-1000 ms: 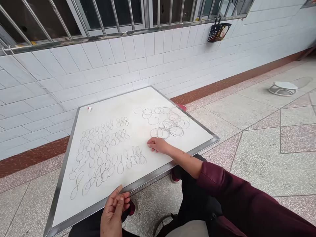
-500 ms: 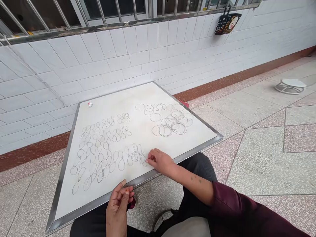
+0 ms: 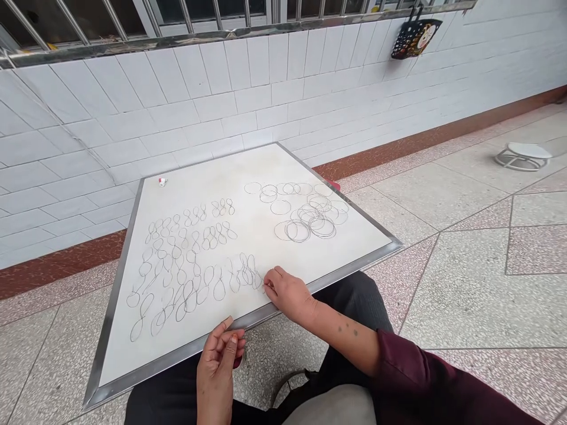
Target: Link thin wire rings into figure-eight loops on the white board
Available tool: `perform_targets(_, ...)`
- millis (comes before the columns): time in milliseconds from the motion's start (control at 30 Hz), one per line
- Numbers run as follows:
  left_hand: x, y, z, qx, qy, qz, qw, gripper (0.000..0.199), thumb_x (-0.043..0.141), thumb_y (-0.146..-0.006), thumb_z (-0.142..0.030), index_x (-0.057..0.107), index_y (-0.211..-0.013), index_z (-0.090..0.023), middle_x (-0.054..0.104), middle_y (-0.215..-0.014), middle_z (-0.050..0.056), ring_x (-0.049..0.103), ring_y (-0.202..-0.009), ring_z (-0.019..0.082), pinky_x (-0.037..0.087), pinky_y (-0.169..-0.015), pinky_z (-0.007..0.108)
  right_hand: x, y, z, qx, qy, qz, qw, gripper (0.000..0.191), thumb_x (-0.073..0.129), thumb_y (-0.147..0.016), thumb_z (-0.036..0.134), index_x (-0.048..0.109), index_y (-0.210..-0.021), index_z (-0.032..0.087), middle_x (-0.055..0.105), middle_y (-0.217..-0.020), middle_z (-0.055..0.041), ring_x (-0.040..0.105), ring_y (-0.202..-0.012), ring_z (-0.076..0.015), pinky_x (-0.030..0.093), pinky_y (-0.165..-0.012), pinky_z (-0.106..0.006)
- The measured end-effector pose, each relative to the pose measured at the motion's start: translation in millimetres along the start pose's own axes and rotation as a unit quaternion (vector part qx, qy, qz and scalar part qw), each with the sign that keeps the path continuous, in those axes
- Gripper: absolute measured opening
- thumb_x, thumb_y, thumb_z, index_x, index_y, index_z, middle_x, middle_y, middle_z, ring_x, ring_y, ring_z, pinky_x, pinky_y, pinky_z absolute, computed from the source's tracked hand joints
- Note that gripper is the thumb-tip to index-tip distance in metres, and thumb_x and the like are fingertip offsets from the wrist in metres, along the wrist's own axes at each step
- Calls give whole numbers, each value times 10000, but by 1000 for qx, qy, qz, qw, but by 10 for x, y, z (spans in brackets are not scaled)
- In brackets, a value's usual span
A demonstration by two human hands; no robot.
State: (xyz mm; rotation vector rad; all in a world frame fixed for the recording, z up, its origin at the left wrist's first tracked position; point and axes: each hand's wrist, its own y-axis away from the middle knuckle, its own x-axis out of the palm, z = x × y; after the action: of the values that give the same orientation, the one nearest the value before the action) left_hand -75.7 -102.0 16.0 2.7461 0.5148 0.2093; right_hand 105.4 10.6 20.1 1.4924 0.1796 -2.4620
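Thin dark wire loops twisted into figure eights (image 3: pixel 219 283) lie in rows over the left and middle of the white board. Plain round wire rings (image 3: pixel 322 227) overlap in a loose group on its right side. My right hand (image 3: pixel 283 290) is at the right end of the nearest row, thumb and fingertips pinched together beside the last loops; what they pinch is too fine to make out. Over the board's near edge, my left hand (image 3: pixel 221 360) has its thumb pressed to its fingers, with nothing discernible between them.
The white board (image 3: pixel 208 177) has a grey metal rim. A small red and white object (image 3: pixel 162 182) sits at its far left corner. Behind stands a tiled wall (image 3: pixel 186 127) with a hanging dotted bag (image 3: pixel 415 39). A round white stool (image 3: pixel 522 156) is on the floor at right.
My left hand has shifted slightly right and up. The right hand stays by the end of the near row, its thumb and fingers closer together. The view has tilted a little.
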Motion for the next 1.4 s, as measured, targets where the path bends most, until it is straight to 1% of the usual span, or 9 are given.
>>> perform_targets(100, 4, 8, -8, 1, -1, -3, 1000, 620, 809, -679, -512, 644, -1170, -171, 755, -971, 85, 679, -819, 197, 553, -729, 294, 34, 23, 18, -34, -8, 7, 999, 143, 594, -944, 311, 603, -1024, 193, 648, -1046, -42, 644, -876, -174, 446, -674, -258)
perform_targets(300, -11, 2, 1, 1, -3, -5, 1000, 608, 802, -691, -503, 643, -1176, -173, 760, -961, 77, 682, -830, 193, 556, -744, 285, 95, -9, 5, -31, 31, -3, 999, 79, 537, -956, 205, 608, -943, 175, 649, -978, -54, 637, -835, -170, 430, -636, -247)
perform_targets(500, 17, -3, -31, -2, 2, -11, 1000, 631, 825, -647, -509, 657, -1148, -165, 764, -943, 81, 688, -812, 200, 557, -710, 277, 157, -10, -143, -10, -33, -90, 995, 46, 548, -906, 140, 565, -913, 183, 596, -921, -29, 587, -700, -137, 425, -594, -241)
perform_targets(800, 77, 37, -96, 4, 0, -3, 1000, 576, 822, -668, -490, 673, -1133, -186, 769, -945, 84, 699, -820, 208, 555, -683, 276, 34, -10, -303, -15, -185, -198, 962, 64, 500, -888, 159, 514, -847, 206, 537, -849, -24, 591, -747, -163, 485, -650, -275)
perform_targets(900, 195, 26, -228, 5, 0, 3, 1000, 570, 825, -682, -461, 651, -1143, -174, 768, -961, 98, 703, -873, 216, 553, -743, 295, -7, 69, -295, -67, -154, -207, 964, 72, 485, -894, 158, 534, -862, 200, 541, -856, -33, 572, -683, -147, 458, -585, -255)
perform_targets(1000, 410, -1, -438, 31, 9, 27, 999, 572, 805, -722, -430, 618, -1202, -181, 756, -1040, 109, 702, -929, 227, 539, -850, 354, -38, 186, -250, -154, -89, -218, 960, 132, 447, -924, 154, 560, -874, 197, 550, -830, -33, 534, -632, -135, 415, -541, -242)
perform_targets(1100, 629, -23, -586, 52, 22, 49, 997, 571, 797, -736, -414, 607, -1222, -181, 748, -1064, 118, 700, -947, 236, 530, -873, 383, -54, 310, -209, -234, -44, -221, 946, 173, 424, -971, 185, 578, -892, 198, 556, -807, -32, 532, -664, -140, 405, -551, -236)
perform_targets(1233, 751, -6, -560, 30, 86, 53, 994, 532, 820, -712, -392, 636, -1159, -169, 749, -1052, 116, 707, -910, 217, 533, -878, 373, -15, 448, -207, -285, -27, -206, 936, 206, 421, -1004, 233, 583, -882, 199, 551, -795, -34, 516, -678, -144, 398, -550, -238)
perform_targets(1400, 683, 51, -443, 9, 131, 35, 991, 455, 860, -664, -341, 683, -1044, -163, 757, -988, 99, 708, -862, 193, 540, -859, 350, 37, 551, -207, -331, -49, -168, 927, 202, 409, -1006, 225, 590, -922, 199, 564, -826, -43, 516, -713, -158, 417, -575, -260)
